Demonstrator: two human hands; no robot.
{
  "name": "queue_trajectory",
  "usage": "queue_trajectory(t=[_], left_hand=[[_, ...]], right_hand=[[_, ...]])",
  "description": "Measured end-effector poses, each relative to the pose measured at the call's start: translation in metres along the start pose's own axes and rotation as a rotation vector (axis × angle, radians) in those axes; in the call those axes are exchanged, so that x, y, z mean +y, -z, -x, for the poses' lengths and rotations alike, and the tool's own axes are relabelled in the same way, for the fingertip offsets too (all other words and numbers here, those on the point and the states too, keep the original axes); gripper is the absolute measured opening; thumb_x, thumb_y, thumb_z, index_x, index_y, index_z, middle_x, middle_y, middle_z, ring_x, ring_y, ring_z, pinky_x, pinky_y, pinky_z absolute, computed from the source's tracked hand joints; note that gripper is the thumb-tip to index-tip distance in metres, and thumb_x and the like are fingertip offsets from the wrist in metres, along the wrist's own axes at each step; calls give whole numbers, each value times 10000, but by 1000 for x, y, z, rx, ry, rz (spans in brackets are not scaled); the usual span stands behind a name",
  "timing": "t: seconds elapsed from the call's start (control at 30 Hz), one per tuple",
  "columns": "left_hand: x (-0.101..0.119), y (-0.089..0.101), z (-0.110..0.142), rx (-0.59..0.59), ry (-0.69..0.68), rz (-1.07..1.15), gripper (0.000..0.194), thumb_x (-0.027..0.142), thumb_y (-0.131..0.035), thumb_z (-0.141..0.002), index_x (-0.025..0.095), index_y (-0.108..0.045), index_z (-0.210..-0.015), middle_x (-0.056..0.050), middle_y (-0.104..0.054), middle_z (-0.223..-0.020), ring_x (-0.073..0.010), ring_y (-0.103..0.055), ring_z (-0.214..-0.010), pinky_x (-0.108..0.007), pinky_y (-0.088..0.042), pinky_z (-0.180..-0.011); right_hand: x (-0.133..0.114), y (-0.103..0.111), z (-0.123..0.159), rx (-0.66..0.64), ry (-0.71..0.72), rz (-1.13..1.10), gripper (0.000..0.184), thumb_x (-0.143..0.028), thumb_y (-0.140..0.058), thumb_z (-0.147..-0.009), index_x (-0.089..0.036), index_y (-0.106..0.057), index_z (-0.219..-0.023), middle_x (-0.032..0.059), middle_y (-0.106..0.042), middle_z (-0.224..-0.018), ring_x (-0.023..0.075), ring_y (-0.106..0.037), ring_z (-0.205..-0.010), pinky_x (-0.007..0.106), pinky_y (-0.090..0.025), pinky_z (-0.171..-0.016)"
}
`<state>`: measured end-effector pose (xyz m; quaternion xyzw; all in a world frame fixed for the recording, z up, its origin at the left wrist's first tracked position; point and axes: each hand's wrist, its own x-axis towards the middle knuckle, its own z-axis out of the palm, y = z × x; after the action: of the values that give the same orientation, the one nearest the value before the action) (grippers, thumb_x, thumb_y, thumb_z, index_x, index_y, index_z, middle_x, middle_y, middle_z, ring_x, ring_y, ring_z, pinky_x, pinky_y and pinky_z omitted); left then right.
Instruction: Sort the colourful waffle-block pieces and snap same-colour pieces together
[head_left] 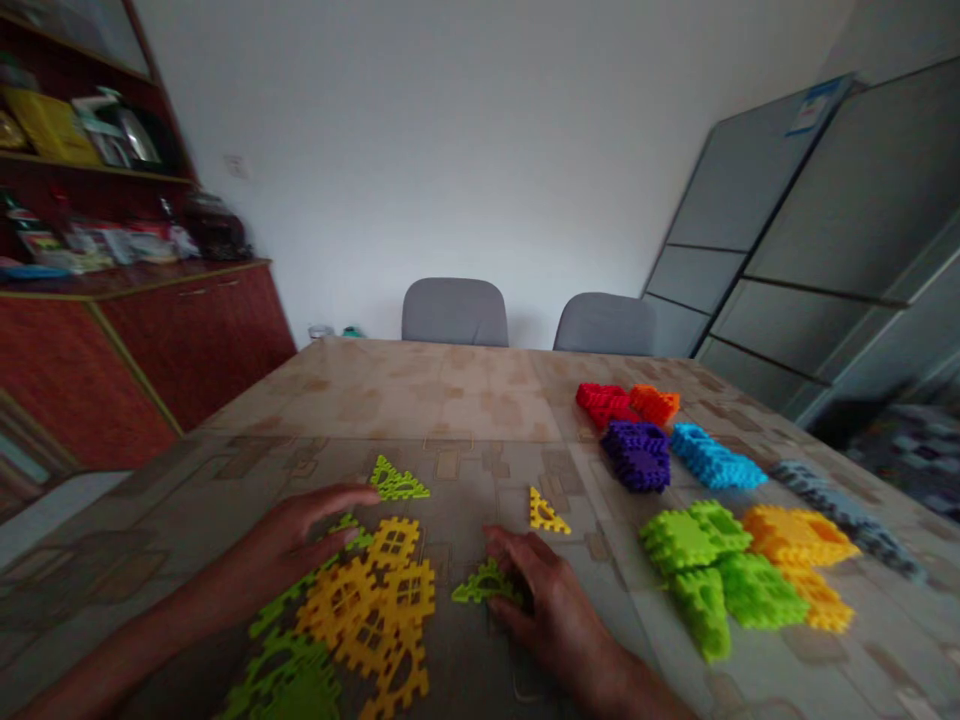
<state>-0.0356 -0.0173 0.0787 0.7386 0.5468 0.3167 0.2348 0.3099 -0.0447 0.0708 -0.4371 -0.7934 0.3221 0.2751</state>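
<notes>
My left hand [311,525] reaches over the near left of the table with thumb and fingers apart. Its fingertips are close to a light green triangular building piece [397,485]; whether they touch it I cannot tell. Under and beside this hand lies a loose heap of yellow window-type interlocking pieces [409,590] and green ones [289,665], partly hidden by the hand. My right hand [555,595] has thumb and fingers closed around another green triangular piece [480,583], low over the tabletop. A small yellow triangular piece [547,515] lies just beyond the right hand.
On the right stand stacks sorted by colour: red [602,403], orange [655,403], purple [637,457], blue [716,458], green [694,540], yellow [799,535] and grey [847,510]. Two grey chairs [454,310] stand at the far edge of the patterned table [480,390].
</notes>
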Motion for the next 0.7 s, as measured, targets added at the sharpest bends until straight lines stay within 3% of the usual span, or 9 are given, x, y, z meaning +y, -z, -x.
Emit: queue_trajectory(t=[0.27, 0.43, 0.7], left_hand=[[-13, 21, 6, -193, -64, -116, 394, 402, -582, -969, 238, -656, -1319, -57, -649, -1394, -294, -588, -1286, -399, -411, -1112], [-15, 33, 11, -224, -77, -166, 371, 369, -569, -987, 239, -639, -1327, -41, -671, -1360, -264, -645, -1200, -358, -470, -1049], [-31, 17, 12, -191, -114, -248, 427, 349, -595, -928, 283, -628, -1349, -68, -627, -1412, -307, -569, -1298, -417, -424, -1114]], right_hand=[[-7, 4, 1, -125, -20, 126, 765, -41, -700, -735, -177, -507, -1462, 109, -593, -1409, 248, -516, -1328, 371, -397, -1149], [-8, 5, 1, -195, 39, 218, 577, -90, -676, -803, -188, -610, -1367, 108, -659, -1319, 265, -580, -1236, 396, -433, -1106], [-2, 5, 0, -86, 21, 6, 389, -203, -464, -968, -190, -611, -1328, 79, -748, -1072, 194, -721, -952, 271, -545, -883]])
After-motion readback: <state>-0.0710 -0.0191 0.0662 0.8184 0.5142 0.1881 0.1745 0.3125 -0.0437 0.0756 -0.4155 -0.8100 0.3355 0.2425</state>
